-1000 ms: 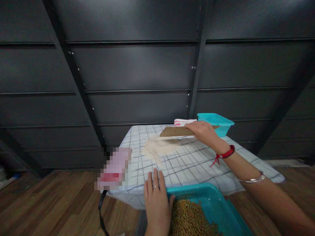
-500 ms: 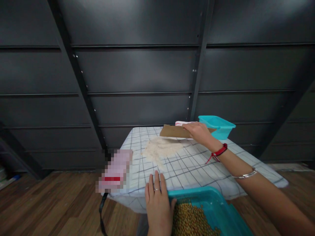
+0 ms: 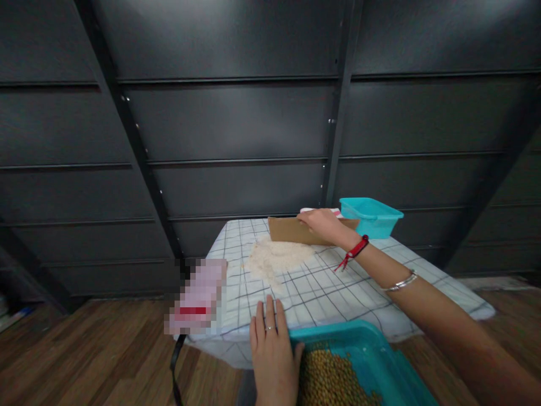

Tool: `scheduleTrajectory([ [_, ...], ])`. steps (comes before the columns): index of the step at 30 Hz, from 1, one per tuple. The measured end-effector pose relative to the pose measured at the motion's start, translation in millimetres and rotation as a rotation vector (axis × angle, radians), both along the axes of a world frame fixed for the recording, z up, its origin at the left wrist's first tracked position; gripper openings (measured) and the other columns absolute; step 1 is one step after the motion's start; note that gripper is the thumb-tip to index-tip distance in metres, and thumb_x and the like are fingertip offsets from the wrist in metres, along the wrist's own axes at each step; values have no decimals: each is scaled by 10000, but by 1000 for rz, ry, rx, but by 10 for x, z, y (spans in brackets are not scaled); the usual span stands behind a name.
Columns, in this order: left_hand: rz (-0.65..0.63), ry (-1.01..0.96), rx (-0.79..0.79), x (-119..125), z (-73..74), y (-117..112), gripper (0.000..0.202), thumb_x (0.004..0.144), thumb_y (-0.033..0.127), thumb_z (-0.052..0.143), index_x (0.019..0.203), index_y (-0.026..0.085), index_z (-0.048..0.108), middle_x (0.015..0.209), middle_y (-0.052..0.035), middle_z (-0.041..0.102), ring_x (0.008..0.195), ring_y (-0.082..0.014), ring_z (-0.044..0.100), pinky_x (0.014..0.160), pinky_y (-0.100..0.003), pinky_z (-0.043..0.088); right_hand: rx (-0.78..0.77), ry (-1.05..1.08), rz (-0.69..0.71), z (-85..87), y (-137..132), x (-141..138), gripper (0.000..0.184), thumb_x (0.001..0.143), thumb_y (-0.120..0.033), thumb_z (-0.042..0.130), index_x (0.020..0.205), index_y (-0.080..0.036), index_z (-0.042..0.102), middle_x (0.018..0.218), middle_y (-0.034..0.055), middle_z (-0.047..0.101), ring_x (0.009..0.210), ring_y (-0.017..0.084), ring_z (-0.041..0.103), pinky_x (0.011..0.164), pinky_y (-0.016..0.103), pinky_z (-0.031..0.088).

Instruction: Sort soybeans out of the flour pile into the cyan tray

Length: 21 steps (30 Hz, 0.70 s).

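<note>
A flat piece of brown cardboard [image 3: 289, 230] stands on its long edge at the back of the table, with my right hand [image 3: 325, 224] closed over its top. Just in front of the cardboard's lower edge, a thin spread of pale grains [image 3: 274, 260], possibly rice, lies on the checked tablecloth [image 3: 325, 293]. My left hand [image 3: 273, 347] rests flat, fingers stretched out, at the table's near edge. Its thumb side touches the rim of a teal tray [image 3: 359, 330] holding a heap of small yellow-brown beans or seeds [image 3: 329, 375].
At the back right stands a turquoise plastic basin [image 3: 376, 217]. Behind the cardboard shows part of a white and red cloth [image 3: 338, 213]. A blurred pink object [image 3: 200, 293] with a black strap sits at the table's left edge. A dark panelled wall [image 3: 236, 129] rises behind the table.
My right hand has moved left with the cardboard and lowered it, so it stands more upright behind the grains. The left hand stays in place.
</note>
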State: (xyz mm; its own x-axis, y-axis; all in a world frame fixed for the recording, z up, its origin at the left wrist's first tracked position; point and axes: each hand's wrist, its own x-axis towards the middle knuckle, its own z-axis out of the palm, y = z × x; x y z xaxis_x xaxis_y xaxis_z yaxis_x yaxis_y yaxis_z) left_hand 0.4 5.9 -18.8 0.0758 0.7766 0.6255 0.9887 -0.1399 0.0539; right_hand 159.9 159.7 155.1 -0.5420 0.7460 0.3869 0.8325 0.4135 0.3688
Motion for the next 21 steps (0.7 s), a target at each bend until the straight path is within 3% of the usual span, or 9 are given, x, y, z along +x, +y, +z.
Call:
scheduleTrajectory([
  [7, -13, -32, -19, 0, -22, -4, 592, 650, 234, 598, 1213, 125, 453, 1286, -133, 485, 1184, -311, 406, 923, -479, 400, 26, -30, 67, 91, -360, 172, 231, 812, -111, 443, 973, -180, 592, 899, 64, 652, 818, 159, 586, 649, 246, 371],
  [10, -8, -40, -30, 14, -2, -6, 598, 643, 232, 608, 1212, 124, 455, 1286, -135, 485, 1177, -310, 413, 922, -478, 399, 54, -45, 22, 139, -417, 216, 235, 830, -122, 426, 997, -182, 581, 936, 70, 647, 844, 170, 583, 673, 260, 371],
  [14, -5, -34, -16, 10, -12, 1, 592, 649, 236, 601, 1210, 111, 456, 1282, -146, 485, 1174, -317, 415, 918, -483, 401, 59, -14, -117, 131, -277, 208, 240, 846, -131, 381, 977, -138, 582, 890, 112, 651, 810, 197, 596, 631, 272, 367],
  [21, -36, -9, -33, -31, -54, 0, 589, 698, 250, 546, 1256, 135, 401, 1320, -140, 444, 1206, -311, 379, 930, -481, 392, -16, 38, -175, 11, 98, 101, 268, 853, -172, 368, 1005, -175, 588, 915, 95, 660, 814, 187, 613, 537, 244, 336],
])
